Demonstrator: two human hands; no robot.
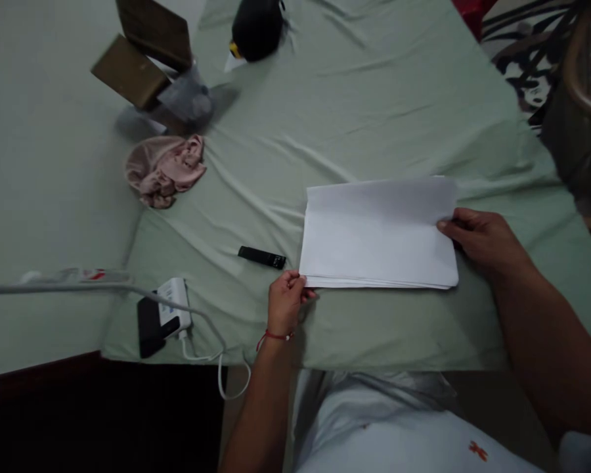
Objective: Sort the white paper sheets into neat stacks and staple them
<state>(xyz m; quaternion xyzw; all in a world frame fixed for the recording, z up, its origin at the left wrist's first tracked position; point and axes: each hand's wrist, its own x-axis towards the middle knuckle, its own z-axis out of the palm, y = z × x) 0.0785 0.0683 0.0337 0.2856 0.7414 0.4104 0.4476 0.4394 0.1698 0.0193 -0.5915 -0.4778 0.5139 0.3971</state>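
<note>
currently left hand [286, 302], right hand [487, 242] pinch white paper stack [374, 240].

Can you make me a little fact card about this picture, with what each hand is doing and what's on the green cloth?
Left hand: pinching the near left corner of the papers
Right hand: holding their right edge, thumb on top
Left wrist: red bracelet
Papers: white, stacked
Green cloth: wrinkled, under the papers
Left of papers: black remote
Farther left: crumpled pink cloth
Near left: white box with a cord
</note>
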